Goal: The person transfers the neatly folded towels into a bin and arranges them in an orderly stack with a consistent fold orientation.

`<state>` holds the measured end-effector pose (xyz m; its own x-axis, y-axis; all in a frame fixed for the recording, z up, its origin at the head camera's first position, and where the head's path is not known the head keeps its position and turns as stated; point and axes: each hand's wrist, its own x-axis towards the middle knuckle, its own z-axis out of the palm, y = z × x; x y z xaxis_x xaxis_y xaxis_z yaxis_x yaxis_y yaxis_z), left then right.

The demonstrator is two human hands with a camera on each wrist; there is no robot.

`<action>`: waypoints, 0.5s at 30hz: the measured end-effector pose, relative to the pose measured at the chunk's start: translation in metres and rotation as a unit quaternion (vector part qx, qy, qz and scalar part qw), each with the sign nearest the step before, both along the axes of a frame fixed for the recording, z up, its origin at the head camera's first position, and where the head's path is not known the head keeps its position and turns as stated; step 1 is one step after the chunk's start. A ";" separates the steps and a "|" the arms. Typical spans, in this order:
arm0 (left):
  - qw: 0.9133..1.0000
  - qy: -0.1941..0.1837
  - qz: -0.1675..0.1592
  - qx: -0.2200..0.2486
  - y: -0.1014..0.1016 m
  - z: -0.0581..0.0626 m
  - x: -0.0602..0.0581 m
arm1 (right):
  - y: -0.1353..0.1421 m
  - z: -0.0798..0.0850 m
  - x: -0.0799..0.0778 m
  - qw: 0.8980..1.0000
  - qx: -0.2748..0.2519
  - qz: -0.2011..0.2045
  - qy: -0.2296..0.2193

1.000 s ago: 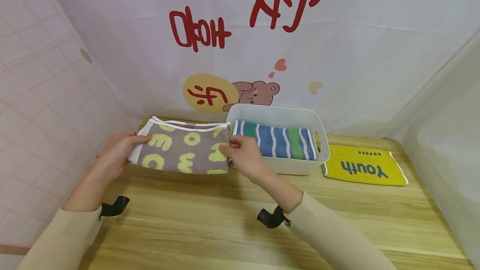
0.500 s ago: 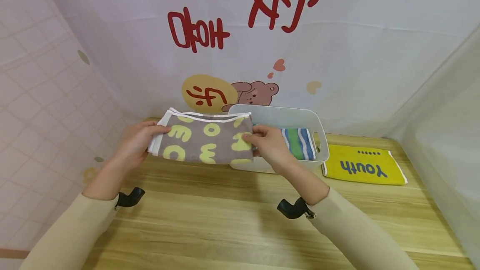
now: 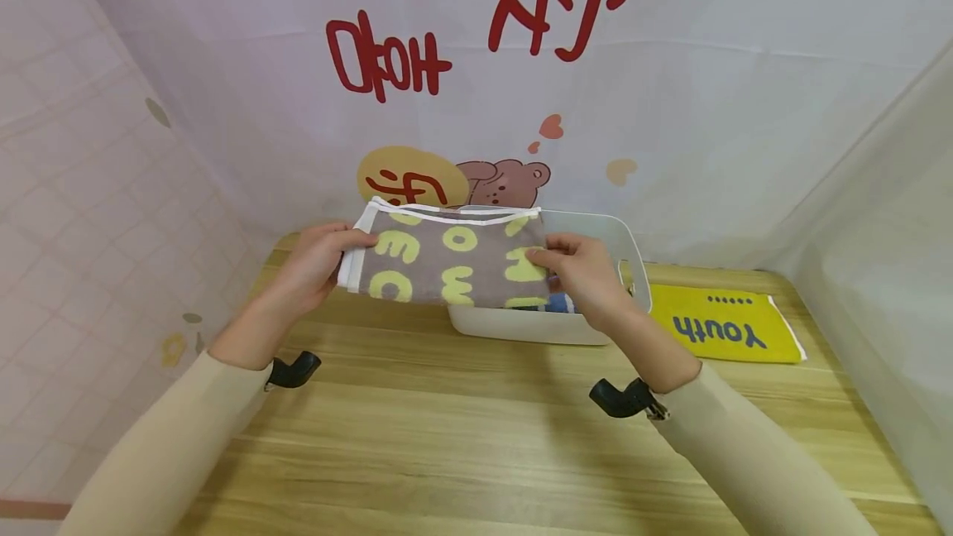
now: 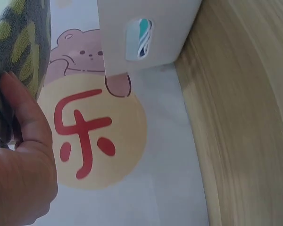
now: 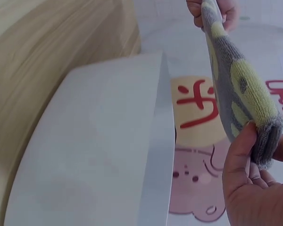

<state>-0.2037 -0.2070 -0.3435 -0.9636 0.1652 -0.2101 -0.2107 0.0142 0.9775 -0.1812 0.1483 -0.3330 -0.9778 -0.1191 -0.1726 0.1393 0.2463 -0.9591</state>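
A folded grey towel (image 3: 491, 259) with yellow letters and white trim is held up between both hands. My left hand (image 3: 316, 261) pinches its left end, thumb on top. On the right end, my right hand (image 3: 591, 279) grips with the thumb over the front; the right wrist view shows the towel's thick folded layers (image 5: 269, 136) there. Below and behind the towel stands a white plastic basket (image 3: 521, 329), its left part overlapped by the towel in the head view. Inside it, a blue striped towel (image 3: 560, 303) shows only in a small strip, the remainder hidden.
To the right of the basket a folded yellow towel (image 3: 725, 325) marked "Youth" lies on the wooden table (image 3: 462, 428). A white printed cloth wall (image 3: 707, 122) rises right behind the basket, with further walls at left and right.
Both hands have carried the grey towel rightward and a little upward, from left of the basket to over its left part. More of the blue striped towel is now covered from view.
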 end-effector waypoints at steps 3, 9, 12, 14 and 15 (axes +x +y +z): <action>1.000 0.000 -0.005 0.011 0.009 0.000 -0.006 | 0.011 0.000 -0.003 1.000 0.005 0.003 0.010; 0.999 -0.008 -0.013 0.030 0.027 0.001 -0.017 | 0.031 0.001 -0.006 0.999 0.015 -0.005 0.029; 0.999 -0.009 -0.019 0.037 0.035 0.000 -0.023 | 0.039 0.003 -0.007 0.999 0.015 -0.004 0.029; 0.999 -0.011 -0.022 0.044 0.041 -0.001 -0.027 | 0.045 0.003 -0.008 0.999 0.017 -0.005 0.027; 0.999 -0.014 -0.021 0.048 0.044 -0.001 -0.030 | 0.048 0.004 -0.009 1.000 0.016 -0.007 0.024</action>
<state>-0.2334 -0.1626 -0.3447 -0.9496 0.2255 -0.2177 -0.2385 -0.0694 0.9687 -0.1897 0.1961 -0.3293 -0.9867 -0.0997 -0.1283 0.0966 0.2747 -0.9567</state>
